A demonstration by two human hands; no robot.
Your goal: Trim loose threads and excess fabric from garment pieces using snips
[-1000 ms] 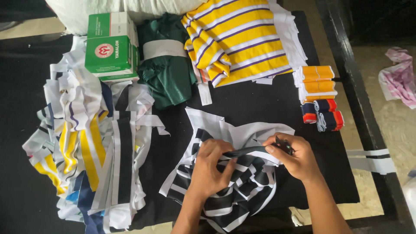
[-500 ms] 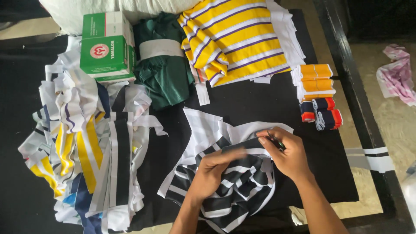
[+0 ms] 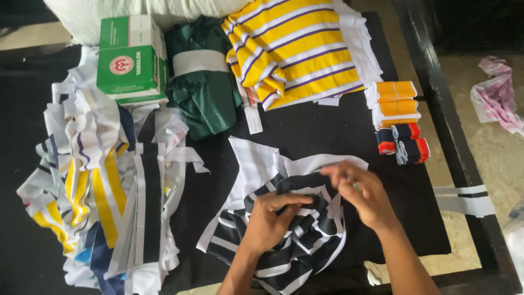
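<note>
A black-and-white striped cloth [image 3: 295, 235] is bunched at the near-centre of the black worktop [image 3: 327, 131], partly over a white piece. It is pressed down by the left hand [image 3: 270, 221] — fingers curled, grip closed on a fold of it. The right hand [image 3: 363, 194] is held just above the cloth's right edge, blurred; fingers are pinched tog., but what is in the grip cannot be told. Beyond the worktop, a tiled floor is seen at right w/ a pink rag [image 3: 499, 95]. A heap of striped scraps [image 3: 103, 186] lies at left. Further back — a green box [image 3: 131, 60], green fabric [image 3: 202, 87], yellow striped fabric [image 3: 300, 46]. Orange and navy folded bundles [image 3: 398, 120] are stacked at right, well apart from the hands.
</note>
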